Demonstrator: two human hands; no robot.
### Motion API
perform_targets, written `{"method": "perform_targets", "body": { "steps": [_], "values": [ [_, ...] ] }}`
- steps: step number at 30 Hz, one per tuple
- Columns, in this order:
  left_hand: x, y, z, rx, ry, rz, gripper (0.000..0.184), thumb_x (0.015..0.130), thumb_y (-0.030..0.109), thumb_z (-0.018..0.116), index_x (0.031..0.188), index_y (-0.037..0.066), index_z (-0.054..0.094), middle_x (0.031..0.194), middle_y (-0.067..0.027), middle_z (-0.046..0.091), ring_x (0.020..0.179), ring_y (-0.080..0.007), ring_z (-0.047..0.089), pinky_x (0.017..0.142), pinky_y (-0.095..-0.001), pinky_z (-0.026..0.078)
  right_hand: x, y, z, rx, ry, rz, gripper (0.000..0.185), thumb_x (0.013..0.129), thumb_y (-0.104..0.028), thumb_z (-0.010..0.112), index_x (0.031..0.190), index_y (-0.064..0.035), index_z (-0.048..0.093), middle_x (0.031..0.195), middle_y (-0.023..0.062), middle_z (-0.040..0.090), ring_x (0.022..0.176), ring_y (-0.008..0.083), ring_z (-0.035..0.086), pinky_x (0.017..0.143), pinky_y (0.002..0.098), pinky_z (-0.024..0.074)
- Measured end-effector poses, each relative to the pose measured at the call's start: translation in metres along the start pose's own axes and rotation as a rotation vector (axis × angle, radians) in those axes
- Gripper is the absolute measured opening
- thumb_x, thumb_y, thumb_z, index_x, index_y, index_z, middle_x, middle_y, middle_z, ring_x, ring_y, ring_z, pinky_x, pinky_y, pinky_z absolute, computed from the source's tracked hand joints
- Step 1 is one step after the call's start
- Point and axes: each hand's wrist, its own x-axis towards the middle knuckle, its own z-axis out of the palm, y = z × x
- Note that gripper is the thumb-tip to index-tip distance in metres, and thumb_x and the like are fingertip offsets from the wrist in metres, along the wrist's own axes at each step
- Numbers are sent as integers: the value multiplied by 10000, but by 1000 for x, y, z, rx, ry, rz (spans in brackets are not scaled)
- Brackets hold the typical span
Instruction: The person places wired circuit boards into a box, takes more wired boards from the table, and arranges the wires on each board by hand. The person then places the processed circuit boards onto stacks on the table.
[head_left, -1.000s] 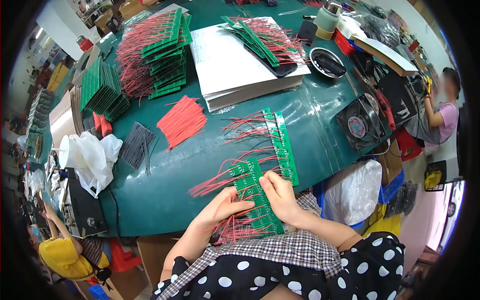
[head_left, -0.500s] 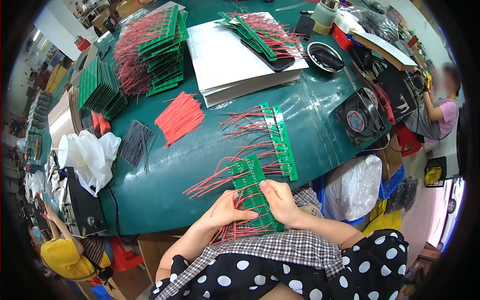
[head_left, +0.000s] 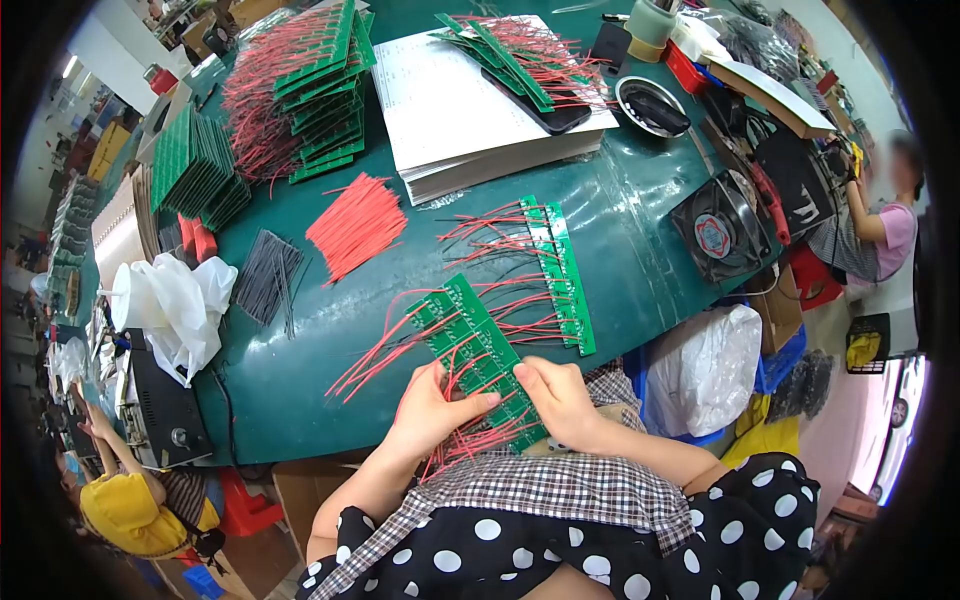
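Observation:
Between my two hands is a green circuit board panel (head_left: 462, 318), tilted over the table's near edge, with red wires sticking out of its left side. My left hand (head_left: 432, 408) is closed on the left side, its thumb across the board among the wires. On the right edge, my right hand (head_left: 556, 398) grips with the thumb on top and the fingers hidden underneath. Just beyond lies another wired circuit board panel (head_left: 562, 275), with red and black wires pointing left. A pile of red wires (head_left: 357, 228) and a bundle of black wires (head_left: 270, 277) rest farther left.
Wired boards (head_left: 325, 95) are stacked at the back left beside bare green boards (head_left: 195, 170). A thick paper stack (head_left: 430, 120) carries more boards and a phone (head_left: 565, 120). A fan (head_left: 718, 230) stands right; a white plastic bag (head_left: 185, 310) lies left. Two people sit nearby.
The held panel has turned, its far end swinging left and slightly away from me. My left hand has shifted a little left and up; both hands keep their grip.

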Motion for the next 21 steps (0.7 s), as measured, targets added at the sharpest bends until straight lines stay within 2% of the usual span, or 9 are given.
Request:
{"method": "perform_targets", "body": {
  "steps": [2,7,10,13,15,16,18,19,21],
  "values": [
    [0,0,0,20,-106,29,382,670,-20,675,1019,16,525,891,-22,579,791,-94,542,716,-255,457,-1,-1,4,71,31,-104,328,907,-206,447,662,13,450,458,92,349,424,87,302,383,295,279],
    [-3,-9,3,-42,-107,-42,382,664,-62,666,1008,30,529,896,-7,573,805,-84,530,724,-249,453,0,0,1,60,13,-119,329,904,-216,458,675,19,478,467,83,357,434,85,297,387,282,281],
    [-3,-13,4,-34,-112,16,378,662,-65,670,1000,34,532,890,-8,574,810,-87,535,726,-249,456,2,2,-3,34,-84,-91,339,910,-231,444,699,28,501,464,67,363,444,71,298,391,275,281],
    [-6,-12,4,-93,-138,-39,383,662,-70,670,1001,35,528,888,-13,576,815,-92,543,732,-254,460,-3,12,0,161,-136,-62,375,922,-261,414,725,38,524,470,32,415,472,48,321,404,263,293],
    [-6,-15,2,-128,-155,-51,396,658,-73,672,1009,35,524,893,-16,577,822,-94,546,736,-255,460,-5,20,5,426,-217,9,413,933,-294,376,767,45,543,572,-1,504,549,30,382,456,232,342],
    [-5,-17,1,-164,-172,-58,409,655,-75,674,1017,35,520,898,-20,578,828,-97,549,740,-256,461,-6,18,5,427,-218,10,413,933,-294,376,767,45,543,572,-1,504,549,30,382,456,232,342],
    [-6,-22,-2,-183,-167,-92,447,627,-87,688,1026,37,527,927,-31,585,857,-117,556,769,-273,458,-8,11,3,550,-275,44,426,938,-310,347,841,48,555,738,10,566,661,42,456,563,211,403],
    [-6,-23,-3,-199,-164,-125,486,600,-98,702,1035,39,533,955,-42,593,886,-136,563,798,-289,455,-8,10,3,550,-278,44,426,938,-310,347,841,48,555,738,10,566,661,42,456,563,211,403],
    [-7,-22,-2,-199,-174,-117,462,621,-83,695,1034,34,523,945,-36,588,867,-120,557,781,-275,455,-10,9,4,628,-315,49,427,939,-312,333,909,51,555,838,42,583,746,60,484,652,210,423]
  ]
}}
